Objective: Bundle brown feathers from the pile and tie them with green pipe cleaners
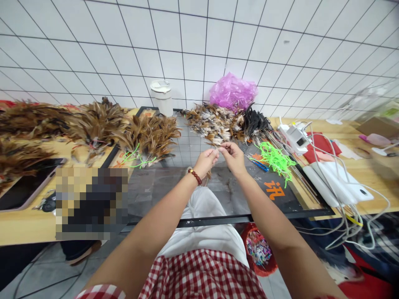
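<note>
My left hand (206, 162), with a beaded bracelet at its wrist, is closed in a pinch on a small brown feather (209, 176); part of it shows below the fingers. The fingertips of my right hand (233, 158) meet those of the left, pinched at a thin pale end of what looks like the same feather. Both hands are above a dark glass-like mat (162, 182). Just beyond them lies a heap of mottled feathers (215, 122), with black feathers (257, 124) at its right. Bright green cords (276, 160) and blue snips (260, 165) lie right of my right hand.
Brown feather bunches (152, 135) spread to the left, near a phone (29, 182). A white cup (162, 97) and a purple plastic bag (233, 91) stand by the tiled wall. White cables and a power strip (294, 137) crowd the right. Below the edge is a red bin (260, 251).
</note>
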Available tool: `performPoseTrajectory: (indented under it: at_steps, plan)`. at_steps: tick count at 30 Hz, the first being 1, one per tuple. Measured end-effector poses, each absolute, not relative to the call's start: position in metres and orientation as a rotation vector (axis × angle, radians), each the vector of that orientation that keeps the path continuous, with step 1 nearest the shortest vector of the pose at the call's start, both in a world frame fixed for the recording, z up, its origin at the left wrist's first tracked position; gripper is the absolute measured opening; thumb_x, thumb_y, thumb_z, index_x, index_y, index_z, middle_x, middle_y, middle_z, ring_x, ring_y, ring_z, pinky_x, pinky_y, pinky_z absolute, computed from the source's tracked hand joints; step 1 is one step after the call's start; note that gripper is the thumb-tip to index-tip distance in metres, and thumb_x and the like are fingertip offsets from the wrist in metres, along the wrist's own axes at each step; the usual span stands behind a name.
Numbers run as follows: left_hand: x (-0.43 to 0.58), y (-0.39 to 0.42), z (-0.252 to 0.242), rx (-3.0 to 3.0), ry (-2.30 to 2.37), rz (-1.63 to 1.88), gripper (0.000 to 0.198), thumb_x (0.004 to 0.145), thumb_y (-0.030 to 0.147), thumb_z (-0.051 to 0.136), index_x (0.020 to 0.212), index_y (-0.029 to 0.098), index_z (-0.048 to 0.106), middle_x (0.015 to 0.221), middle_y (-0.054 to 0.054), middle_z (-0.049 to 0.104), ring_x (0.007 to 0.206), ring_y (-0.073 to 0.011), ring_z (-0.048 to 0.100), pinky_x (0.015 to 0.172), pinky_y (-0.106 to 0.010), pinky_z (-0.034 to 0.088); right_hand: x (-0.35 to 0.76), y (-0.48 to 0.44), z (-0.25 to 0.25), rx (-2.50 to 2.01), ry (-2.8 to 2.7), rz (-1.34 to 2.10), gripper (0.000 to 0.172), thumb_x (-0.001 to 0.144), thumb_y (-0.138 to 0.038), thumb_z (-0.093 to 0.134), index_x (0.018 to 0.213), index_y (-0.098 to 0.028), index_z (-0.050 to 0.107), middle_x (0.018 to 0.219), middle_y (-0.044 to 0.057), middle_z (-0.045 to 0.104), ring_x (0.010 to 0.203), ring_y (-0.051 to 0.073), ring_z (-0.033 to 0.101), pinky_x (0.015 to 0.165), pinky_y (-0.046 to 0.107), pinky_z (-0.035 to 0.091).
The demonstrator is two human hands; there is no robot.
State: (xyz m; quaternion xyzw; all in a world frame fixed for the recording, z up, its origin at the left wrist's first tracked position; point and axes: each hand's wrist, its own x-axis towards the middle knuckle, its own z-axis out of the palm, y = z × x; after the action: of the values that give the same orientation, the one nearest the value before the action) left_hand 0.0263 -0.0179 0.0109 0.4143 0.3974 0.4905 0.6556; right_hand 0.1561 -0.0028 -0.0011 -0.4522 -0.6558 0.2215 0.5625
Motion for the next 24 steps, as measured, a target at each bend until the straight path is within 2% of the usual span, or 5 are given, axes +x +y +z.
performPoseTrajectory:
  at_steps: [4,10,17,19,24]
  plan:
    - [0.027,-0.017,0.012,0.887,0.902,1.123,0.027,0.085,0.032,0.058,0.066,0.013,0.051,0.047,0.006,0.038,0.039,-0.0023,0.027,0.04,-0.016,0.017,0.157,-0.003,-0.003,-0.967,-1.766,0.36,0.029,0.092,-0.034,0.048,0.111,-0.023,0.066,0.104,0.008,0.065,0.098,0.017,0.06,0.089,0.033,0.047]
    - [0.029,-0.017,0.01,0.839,0.909,1.14,0.029,0.084,0.033,0.06,0.066,0.013,0.051,0.048,0.006,0.038,0.038,-0.0014,0.027,0.039,-0.016,0.016,0.159,-0.002,-0.009,-0.961,-1.901,0.367,0.034,0.094,-0.038,0.043,0.119,-0.026,0.064,0.111,0.007,0.065,0.106,0.018,0.06,0.095,0.037,0.046]
    - [0.029,-0.017,0.011,0.826,0.942,1.169,0.029,0.083,0.03,0.06,0.063,0.015,0.047,0.048,0.007,0.036,0.039,-0.0018,0.025,0.04,-0.015,0.017,0.162,0.0,-0.011,-0.917,-1.944,0.523,0.041,0.092,-0.044,0.046,0.125,-0.025,0.06,0.126,0.009,0.06,0.119,0.021,0.054,0.105,0.041,0.039]
    - [0.029,-0.017,0.011,0.835,0.95,1.179,0.028,0.082,0.031,0.061,0.063,0.014,0.048,0.049,0.007,0.036,0.041,-0.002,0.025,0.04,-0.015,0.019,0.163,0.003,-0.012,-0.924,-1.861,0.619,0.044,0.089,-0.048,0.049,0.126,-0.026,0.059,0.126,0.009,0.061,0.116,0.021,0.055,0.103,0.042,0.041]
    - [0.028,-0.019,0.015,0.924,0.91,1.162,0.028,0.082,0.032,0.062,0.063,0.014,0.052,0.051,0.005,0.038,0.043,-0.0026,0.027,0.042,-0.016,0.02,0.167,0.008,-0.011,-0.918,-1.573,0.952,0.048,0.079,-0.05,0.063,0.121,-0.026,0.062,0.108,0.006,0.066,0.091,0.017,0.061,0.087,0.037,0.05]
